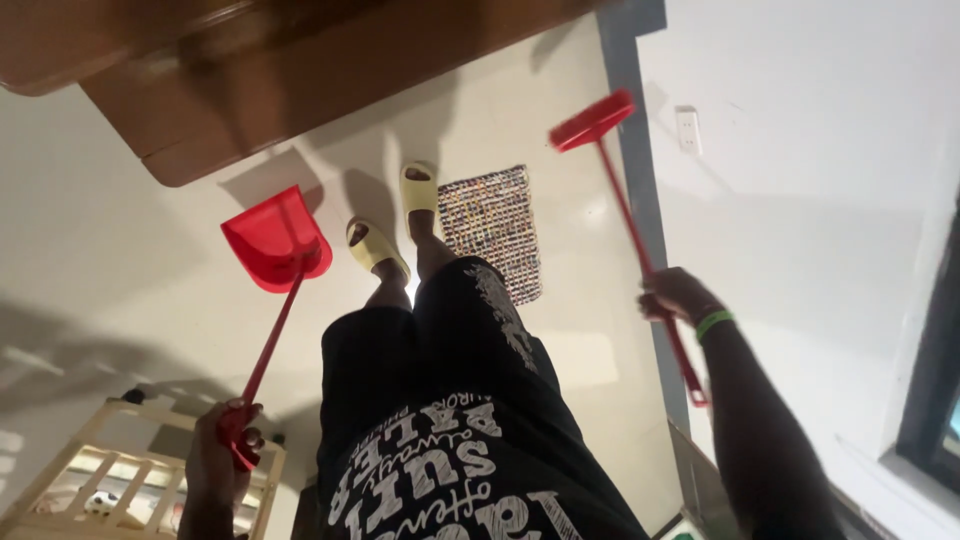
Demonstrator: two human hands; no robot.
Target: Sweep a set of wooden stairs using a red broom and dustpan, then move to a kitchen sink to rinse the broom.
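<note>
Gripping red dustpan (275, 240) left hand (222, 445), broom (630, 215) right hand (678, 295)

The person wears a black T-shirt (470, 480) with large white lettering, black shorts (440, 340) with a pale print down one leg, pale yellow slides (377, 245), and a green wristband (714, 322) above the right hand (675, 293).
</note>
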